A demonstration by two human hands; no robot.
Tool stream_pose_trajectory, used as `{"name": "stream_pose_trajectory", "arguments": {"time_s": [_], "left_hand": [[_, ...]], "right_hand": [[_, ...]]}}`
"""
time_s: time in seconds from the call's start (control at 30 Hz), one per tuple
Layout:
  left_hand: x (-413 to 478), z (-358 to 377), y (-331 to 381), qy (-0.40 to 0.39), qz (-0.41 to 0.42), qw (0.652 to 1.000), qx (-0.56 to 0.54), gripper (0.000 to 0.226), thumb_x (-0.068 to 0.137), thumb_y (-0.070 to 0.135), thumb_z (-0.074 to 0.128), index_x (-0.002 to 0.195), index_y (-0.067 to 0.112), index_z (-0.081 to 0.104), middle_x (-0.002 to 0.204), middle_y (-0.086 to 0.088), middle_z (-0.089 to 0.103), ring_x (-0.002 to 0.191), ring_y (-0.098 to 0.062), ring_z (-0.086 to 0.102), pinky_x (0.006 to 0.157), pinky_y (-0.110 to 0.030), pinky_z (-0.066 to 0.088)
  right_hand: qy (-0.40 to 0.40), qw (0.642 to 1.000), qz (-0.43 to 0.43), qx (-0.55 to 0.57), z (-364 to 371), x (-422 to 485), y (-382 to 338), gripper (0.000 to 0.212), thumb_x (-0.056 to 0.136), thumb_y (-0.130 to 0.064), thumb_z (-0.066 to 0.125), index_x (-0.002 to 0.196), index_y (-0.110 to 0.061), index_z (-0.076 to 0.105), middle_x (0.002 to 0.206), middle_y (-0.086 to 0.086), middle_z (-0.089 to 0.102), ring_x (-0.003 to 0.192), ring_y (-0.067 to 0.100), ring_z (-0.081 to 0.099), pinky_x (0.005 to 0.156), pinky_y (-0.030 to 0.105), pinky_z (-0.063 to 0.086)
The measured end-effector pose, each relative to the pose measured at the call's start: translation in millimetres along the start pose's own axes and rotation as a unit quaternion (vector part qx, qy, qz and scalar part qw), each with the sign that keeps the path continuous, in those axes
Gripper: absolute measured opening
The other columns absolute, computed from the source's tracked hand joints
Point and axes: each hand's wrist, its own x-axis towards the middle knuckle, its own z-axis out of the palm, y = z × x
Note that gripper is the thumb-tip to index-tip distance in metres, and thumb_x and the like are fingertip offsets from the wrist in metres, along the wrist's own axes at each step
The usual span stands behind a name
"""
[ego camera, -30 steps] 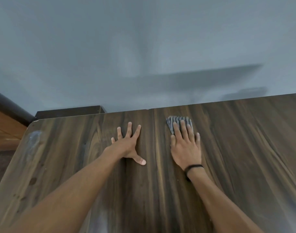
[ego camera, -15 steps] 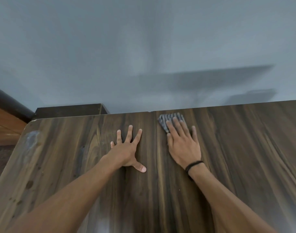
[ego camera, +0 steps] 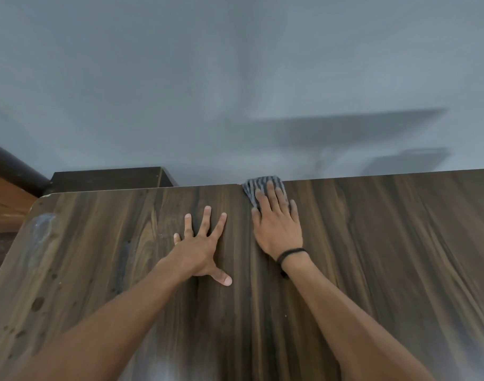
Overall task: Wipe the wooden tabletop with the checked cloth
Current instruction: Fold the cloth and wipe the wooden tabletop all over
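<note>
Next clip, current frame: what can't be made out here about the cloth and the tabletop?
1. Checked cloth: head view, the right hand lies flat on it; only its far part shows, so its size and folding are hidden.
2. Wooden tabletop: cut off by the left, right and bottom frame edges.
3. Pale patch near the tabletop's left corner: too blurred to tell dust from wear or glare.

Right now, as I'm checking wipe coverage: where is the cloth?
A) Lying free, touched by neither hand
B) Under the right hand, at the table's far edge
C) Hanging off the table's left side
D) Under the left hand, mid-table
B: the right hand presses the cloth flat at the far edge of the table, while the left hand lies spread on bare wood.
</note>
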Motion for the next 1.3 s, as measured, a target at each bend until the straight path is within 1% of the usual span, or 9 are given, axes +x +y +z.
{"name": "stream_pose_trajectory", "arguments": {"time_s": [0.17, 0.37, 0.47, 0.63, 0.77, 0.9, 1.03, 1.2, 1.3], "left_hand": [[-1.8, -2.8, 1.8, -0.007, 0.000, 1.000, -0.006, 0.147, 0.063, 0.061, 0.082, 0.142, 0.038, -0.039, 0.142, 0.001, -0.054, 0.135, -0.044, -0.039, 0.115, -0.067, 0.000], [-2.3, 1.1, 0.2, 0.010, 0.010, 1.000, -0.006, 0.146, 0.063, 0.063, 0.081, 0.144, 0.037, -0.037, 0.145, 0.001, -0.052, 0.137, -0.045, -0.037, 0.115, -0.067, 0.001], [-1.7, -1.5, 0.5, 0.004, 0.006, 1.000, -0.007, 0.146, 0.063, 0.062, 0.082, 0.143, 0.037, -0.037, 0.145, 0.000, -0.052, 0.137, -0.045, -0.037, 0.115, -0.068, 0.001], [-1.4, 2.6, -1.1, 0.016, 0.009, 1.000, -0.009, 0.147, 0.061, 0.064, 0.082, 0.144, 0.037, -0.036, 0.147, 0.001, -0.050, 0.138, -0.044, -0.035, 0.115, -0.067, 0.002], [-2.1, -0.5, 0.0, 0.018, 0.011, 1.000, -0.014, 0.147, 0.061, 0.061, 0.083, 0.145, 0.037, -0.035, 0.148, 0.001, -0.049, 0.139, -0.044, -0.035, 0.115, -0.067, 0.002], [-4.7, 5.4, -8.3, 0.039, 0.025, 0.999, -0.011, 0.144, 0.062, 0.064, 0.081, 0.148, 0.036, -0.031, 0.150, 0.000, -0.046, 0.141, -0.042, -0.033, 0.117, -0.064, 0.003], [-8.8, 7.1, -35.2, 0.029, 0.018, 0.999, 0.004, 0.146, 0.060, 0.063, 0.083, 0.147, 0.039, -0.032, 0.150, -0.001, -0.047, 0.142, -0.040, -0.032, 0.117, -0.063, 0.002], [-7.1, 10.8, -42.2, 0.026, 0.021, 0.999, 0.009, 0.150, 0.058, 0.059, 0.086, 0.144, 0.042, -0.035, 0.147, 0.002, -0.051, 0.141, -0.038, -0.035, 0.116, -0.066, 0.001], [-6.9, 10.3, -42.2, 0.036, 0.022, 0.999, 0.006, 0.150, 0.057, 0.058, 0.087, 0.145, 0.042, -0.033, 0.149, 0.002, -0.048, 0.142, -0.039, -0.033, 0.115, -0.066, 0.003]], "right_hand": [[-0.004, 0.998, 0.059, 0.036, -9.5, 26.0, 8.0, 0.053, 0.105, -0.047, 0.017, 0.156, -0.035, 0.017, 0.167, -0.005, -0.005, 0.153, 0.012, -0.006, 0.123, 0.050, -0.001], [-0.020, 0.999, 0.009, -0.042, -0.6, -8.2, 0.8, 0.055, 0.105, -0.044, 0.009, 0.157, -0.036, -0.005, 0.165, -0.011, -0.012, 0.152, 0.010, -0.010, 0.120, 0.050, -0.011], [-0.012, 0.998, 0.055, -0.008, -3.9, 17.8, -3.2, 0.055, 0.106, -0.043, 0.013, 0.157, -0.037, -0.003, 0.166, -0.007, -0.009, 0.152, 0.013, -0.009, 0.121, 0.054, -0.007], [-0.011, 0.999, 0.012, -0.039, 7.9, -20.0, -12.7, 0.054, 0.106, -0.044, 0.015, 0.157, -0.040, -0.001, 0.166, -0.007, -0.010, 0.152, 0.014, -0.008, 0.121, 0.052, -0.007], [-0.006, 0.996, 0.087, 0.014, -1.9, 15.1, -12.8, 0.054, 0.105, -0.042, 0.018, 0.157, -0.040, 0.003, 0.167, -0.005, -0.008, 0.153, 0.016, -0.009, 0.121, 0.053, -0.007], [-0.002, 0.999, 0.021, -0.024, 10.4, -28.3, -22.2, 0.053, 0.106, -0.043, 0.017, 0.157, -0.041, 0.002, 0.166, -0.007, -0.008, 0.152, 0.014, -0.008, 0.121, 0.050, -0.008], [-0.002, 0.995, 0.101, 0.015, -1.3, -11.0, -7.5, 0.054, 0.105, -0.042, 0.018, 0.157, -0.040, 0.005, 0.167, -0.005, -0.007, 0.153, 0.016, -0.008, 0.121, 0.053, -0.006], [-0.004, 1.000, 0.017, -0.019, 15.2, -64.3, -32.2, 0.052, 0.106, -0.044, 0.017, 0.156, -0.042, 0.003, 0.166, -0.007, -0.008, 0.152, 0.015, -0.008, 0.123, 0.052, -0.002], [0.005, 0.997, 0.078, -0.015, 5.8, -58.6, -11.3, 0.052, 0.105, -0.045, 0.018, 0.157, -0.042, 0.006, 0.166, -0.007, -0.007, 0.152, 0.014, -0.007, 0.122, 0.053, -0.003]]}}
